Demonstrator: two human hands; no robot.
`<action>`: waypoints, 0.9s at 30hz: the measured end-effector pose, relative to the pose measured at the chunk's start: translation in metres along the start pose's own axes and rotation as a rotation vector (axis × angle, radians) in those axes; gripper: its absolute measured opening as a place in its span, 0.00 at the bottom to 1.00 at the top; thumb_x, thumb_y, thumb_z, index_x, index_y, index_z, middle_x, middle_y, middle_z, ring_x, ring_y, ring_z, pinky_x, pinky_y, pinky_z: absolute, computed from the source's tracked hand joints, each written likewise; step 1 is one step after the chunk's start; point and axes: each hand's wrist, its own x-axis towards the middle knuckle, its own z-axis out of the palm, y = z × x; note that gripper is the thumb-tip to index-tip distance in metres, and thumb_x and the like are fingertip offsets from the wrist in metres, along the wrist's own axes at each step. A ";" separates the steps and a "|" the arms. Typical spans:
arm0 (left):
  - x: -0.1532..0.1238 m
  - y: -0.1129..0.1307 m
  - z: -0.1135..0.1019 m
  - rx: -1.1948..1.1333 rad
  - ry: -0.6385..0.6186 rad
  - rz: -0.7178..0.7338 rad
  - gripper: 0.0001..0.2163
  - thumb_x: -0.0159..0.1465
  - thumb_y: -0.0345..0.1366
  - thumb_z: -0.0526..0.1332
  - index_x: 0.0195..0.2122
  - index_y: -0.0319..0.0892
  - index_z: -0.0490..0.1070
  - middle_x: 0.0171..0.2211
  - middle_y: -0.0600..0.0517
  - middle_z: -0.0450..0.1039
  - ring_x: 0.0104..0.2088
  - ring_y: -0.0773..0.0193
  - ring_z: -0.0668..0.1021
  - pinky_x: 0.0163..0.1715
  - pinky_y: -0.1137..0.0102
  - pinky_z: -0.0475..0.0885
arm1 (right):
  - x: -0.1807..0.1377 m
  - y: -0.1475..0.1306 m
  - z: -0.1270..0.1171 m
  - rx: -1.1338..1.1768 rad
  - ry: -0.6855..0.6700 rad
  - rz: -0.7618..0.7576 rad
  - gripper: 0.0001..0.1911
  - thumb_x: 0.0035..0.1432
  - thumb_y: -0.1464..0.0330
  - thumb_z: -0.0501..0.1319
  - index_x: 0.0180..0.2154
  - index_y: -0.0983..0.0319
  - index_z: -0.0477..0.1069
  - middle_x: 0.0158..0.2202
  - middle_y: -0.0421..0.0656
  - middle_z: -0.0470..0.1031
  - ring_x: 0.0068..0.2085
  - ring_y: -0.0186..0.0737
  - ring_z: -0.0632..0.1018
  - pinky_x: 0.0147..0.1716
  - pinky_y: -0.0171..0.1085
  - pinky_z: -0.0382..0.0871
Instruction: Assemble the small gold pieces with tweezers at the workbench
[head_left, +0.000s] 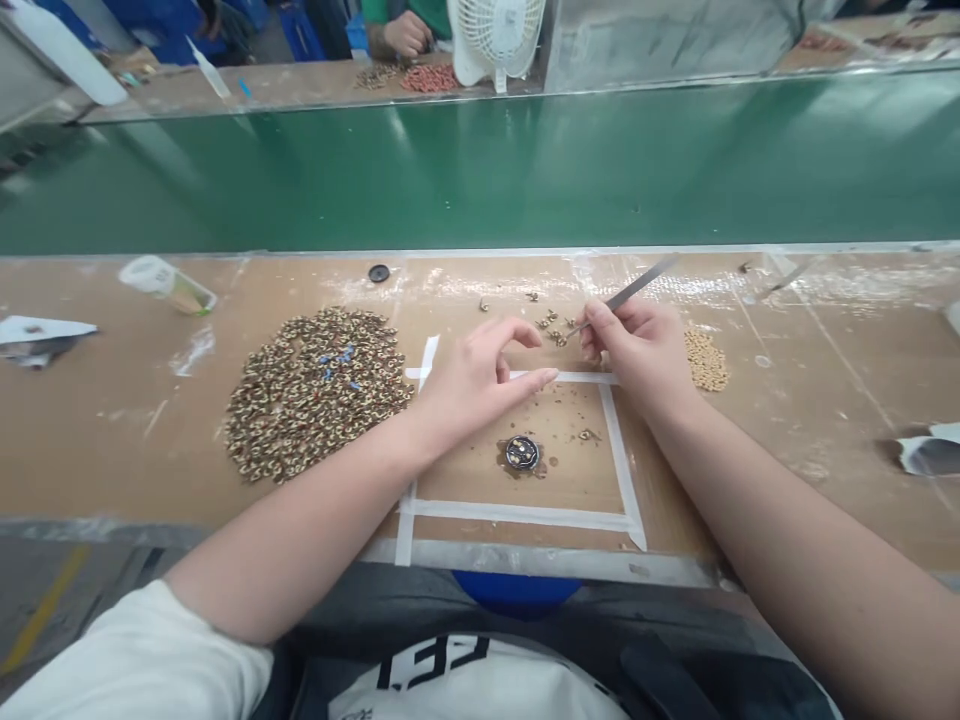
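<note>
My right hand is closed round metal tweezers, whose tips point down-left at a few small brass parts on the bench. My left hand rests beside them, thumb and forefinger curved apart, the other fingers stretched flat, holding nothing I can make out. Below both hands, a small round dark part lies inside a square marked with white tape. To the left is a big pile of small brass-coloured parts, with a few blue bits on top.
A small heap of pale beads lies right of my right hand. A black round button and a toppled plastic cup lie further back. A green conveyor belt runs behind; beyond it, a white fan and another person's hand.
</note>
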 end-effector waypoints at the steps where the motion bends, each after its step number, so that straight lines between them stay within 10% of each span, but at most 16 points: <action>1: -0.002 0.003 -0.011 0.155 0.022 0.048 0.10 0.69 0.43 0.69 0.47 0.45 0.75 0.52 0.49 0.80 0.33 0.66 0.78 0.38 0.67 0.73 | 0.002 0.002 -0.001 -0.023 -0.021 0.023 0.20 0.65 0.51 0.69 0.30 0.60 0.80 0.22 0.41 0.75 0.21 0.33 0.73 0.20 0.35 0.66; 10: 0.002 -0.035 -0.110 0.996 0.023 -0.485 0.07 0.67 0.37 0.66 0.40 0.47 0.84 0.43 0.43 0.83 0.45 0.44 0.82 0.42 0.61 0.72 | 0.012 0.016 -0.005 -0.215 -0.073 0.067 0.21 0.67 0.54 0.66 0.29 0.63 0.78 0.21 0.41 0.75 0.19 0.32 0.72 0.22 0.35 0.65; 27: 0.015 -0.024 -0.102 0.865 -0.017 -0.442 0.09 0.66 0.40 0.64 0.40 0.44 0.84 0.41 0.42 0.84 0.42 0.47 0.81 0.42 0.61 0.70 | 0.032 0.002 -0.052 -0.462 0.131 0.037 0.18 0.66 0.58 0.60 0.27 0.62 0.75 0.22 0.40 0.70 0.27 0.38 0.70 0.31 0.39 0.59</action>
